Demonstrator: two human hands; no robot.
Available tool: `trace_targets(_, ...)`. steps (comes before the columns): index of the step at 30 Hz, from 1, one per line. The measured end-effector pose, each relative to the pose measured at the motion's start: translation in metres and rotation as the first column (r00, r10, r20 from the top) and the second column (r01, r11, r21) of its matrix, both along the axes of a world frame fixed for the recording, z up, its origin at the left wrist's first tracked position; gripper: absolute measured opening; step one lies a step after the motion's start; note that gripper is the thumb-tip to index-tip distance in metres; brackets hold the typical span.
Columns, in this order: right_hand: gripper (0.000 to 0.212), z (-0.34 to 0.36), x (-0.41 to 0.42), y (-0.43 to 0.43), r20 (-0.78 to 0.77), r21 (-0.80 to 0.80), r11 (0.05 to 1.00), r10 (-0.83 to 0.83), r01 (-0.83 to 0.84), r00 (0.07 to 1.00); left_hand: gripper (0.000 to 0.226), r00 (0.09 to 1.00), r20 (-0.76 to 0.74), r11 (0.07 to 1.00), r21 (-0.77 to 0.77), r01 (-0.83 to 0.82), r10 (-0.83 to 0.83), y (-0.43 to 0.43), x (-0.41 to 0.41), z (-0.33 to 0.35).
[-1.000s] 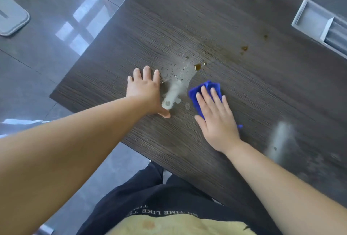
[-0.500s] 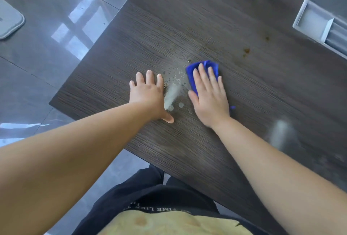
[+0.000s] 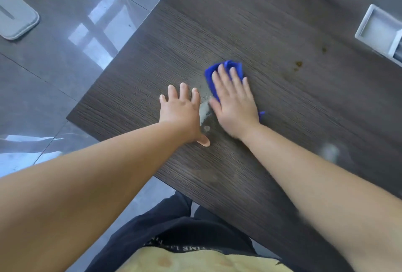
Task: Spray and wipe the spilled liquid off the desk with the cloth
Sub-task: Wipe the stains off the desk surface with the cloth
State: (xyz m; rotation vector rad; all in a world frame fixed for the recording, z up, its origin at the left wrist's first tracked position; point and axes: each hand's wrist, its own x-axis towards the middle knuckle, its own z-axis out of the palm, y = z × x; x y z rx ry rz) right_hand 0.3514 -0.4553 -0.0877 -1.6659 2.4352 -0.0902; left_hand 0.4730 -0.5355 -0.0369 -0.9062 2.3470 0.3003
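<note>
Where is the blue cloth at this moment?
In the head view, the blue cloth lies on the desk under the right hand, right of the left hand.

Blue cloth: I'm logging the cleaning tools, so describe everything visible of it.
The blue cloth is vivid blue, soft-looking fabric, folded or bunched, lying on the dark wood-grain desk. The right hand presses flat on it, covering most of it; only its far edge and a small corner near the wrist show. A wet streak lies beside it.
</note>
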Motion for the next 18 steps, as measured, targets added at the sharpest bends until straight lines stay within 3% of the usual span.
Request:
trace_targets(3, 0.058, 0.000, -0.026, 0.044, 0.028, 0.011, 0.895, 0.445, -0.446, 0.895, 0.133, 1.000, -0.010, 1.000, 0.002, -0.002, 0.002, 0.000, 0.001, -0.001)
trace_targets(5, 0.056, -0.003, -0.060, 0.046, 0.008, 0.014, 0.851, 0.524, -0.524, 0.852, 0.134, 1.000, -0.016, 1.000, 0.008, -0.003, 0.003, 0.000, 0.002, -0.001)
trace_targets(7, 0.057, -0.002, -0.076, 0.027, 0.022, 0.017, 0.938, 0.345, -0.346, 0.938, 0.135, 1.000, -0.023, 1.000, 0.006, -0.005, 0.005, 0.000, 0.003, -0.001)
trace_targets(9, 0.058, -0.002, -0.064, -0.002, 0.033, 0.005, 1.000, -0.018, 0.018, 0.999, 0.135, 1.000, -0.029, 1.000, 0.004, -0.006, 0.007, 0.000, 0.002, -0.001)
trace_targets(11, 0.060, -0.002, -0.034, -0.023, -0.012, 0.007, 0.958, -0.287, 0.287, 0.958, 0.136, 0.999, -0.031, 1.000, 0.005, -0.009, 0.009, 0.000, 0.002, -0.001)
trace_targets(12, 0.061, -0.003, -0.018, -0.026, -0.029, -0.001, 0.947, -0.321, 0.321, 0.947, 0.136, 0.999, -0.032, 1.000, 0.007, -0.013, 0.013, 0.000, 0.002, -0.001)
trace_targets(13, 0.062, -0.004, -0.003, -0.021, -0.033, -0.024, 0.959, -0.284, 0.284, 0.958, 0.137, 0.999, -0.032, 1.000, 0.006, -0.017, 0.018, 0.000, 0.002, -0.001)
trace_targets(15, 0.060, -0.002, 0.016, 0.009, 0.015, -0.082, 0.996, -0.039, 0.040, 0.999, 0.136, 0.999, -0.034, 1.000, 0.007, -0.014, 0.015, -0.001, 0.002, -0.002)
trace_targets(18, 0.051, -0.002, -0.006, 0.073, 0.009, -0.068, 0.893, 0.447, -0.446, 0.894, 0.134, 0.999, -0.042, 1.000, 0.012, -0.008, 0.009, -0.001, 0.004, -0.003)
